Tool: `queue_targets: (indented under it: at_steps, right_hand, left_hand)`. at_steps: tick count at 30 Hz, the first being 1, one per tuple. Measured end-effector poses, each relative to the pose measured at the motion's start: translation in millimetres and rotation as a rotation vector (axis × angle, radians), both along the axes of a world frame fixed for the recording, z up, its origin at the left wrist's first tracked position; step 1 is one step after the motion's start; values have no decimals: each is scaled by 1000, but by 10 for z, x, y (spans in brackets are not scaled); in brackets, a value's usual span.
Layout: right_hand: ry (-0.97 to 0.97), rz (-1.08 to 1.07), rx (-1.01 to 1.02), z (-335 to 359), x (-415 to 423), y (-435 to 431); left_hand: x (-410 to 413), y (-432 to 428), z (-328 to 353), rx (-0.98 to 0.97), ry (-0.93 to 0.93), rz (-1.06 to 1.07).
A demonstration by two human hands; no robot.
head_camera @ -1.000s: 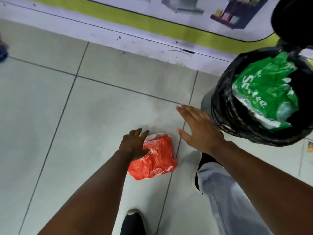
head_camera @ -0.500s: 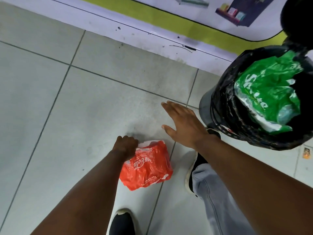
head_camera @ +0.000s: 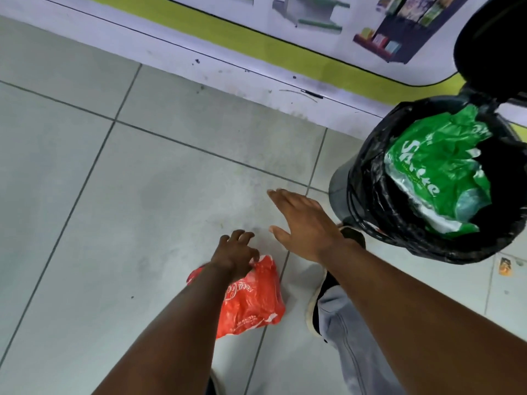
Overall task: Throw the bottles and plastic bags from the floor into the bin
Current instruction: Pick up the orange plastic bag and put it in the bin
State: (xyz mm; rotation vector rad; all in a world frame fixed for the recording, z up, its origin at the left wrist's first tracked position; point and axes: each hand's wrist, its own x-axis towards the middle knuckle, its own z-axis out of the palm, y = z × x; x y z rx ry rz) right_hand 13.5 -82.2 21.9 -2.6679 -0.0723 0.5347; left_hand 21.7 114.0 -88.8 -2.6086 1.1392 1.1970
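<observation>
The red plastic bag (head_camera: 251,297) lies crumpled on the floor (head_camera: 119,209), a thin glossy film printed with white script lettering and creased into soft folds. It sits beside a grout line between pale grey tiles, near the bottom edge of the visible floor and just left of the person's black-and-white shoe (head_camera: 320,297). The left hand (head_camera: 235,253) reaches down over the bag's top end, fingers curled and loosely spread; it overlaps the plastic there, but whether it has actually gripped the film cannot be told. The right hand (head_camera: 305,223) hovers flat above the tiles, palm down, fingers stretched together and thumb out, holding nothing. To the right, against the wall's foot, stands the bin (head_camera: 368,189), round, lined with a shiny wrinkled black liner whose rim folds over the edge, its dark lid (head_camera: 490,41) raised behind. Inside rests a green plastic bag (head_camera: 436,172) with white lettering, crumpled over clear plastic. A small orange scrap (head_camera: 504,266) lies on a tile beyond the bin.
</observation>
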Motion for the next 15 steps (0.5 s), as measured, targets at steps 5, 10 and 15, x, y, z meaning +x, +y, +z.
queue_targets:
  at_steps: [5,10,15]
  right_hand:
    - [2,-11,6,9,-21,19]
    - [-30,-55,8,530,63,10]
    - [-119,-148,-89,1520,216,-237]
  left_hand:
    - [-80,117,13,-69,4,24]
    - [140,273,713,-173,-29,182]
    - [665,101,1827,-395,-209,215]
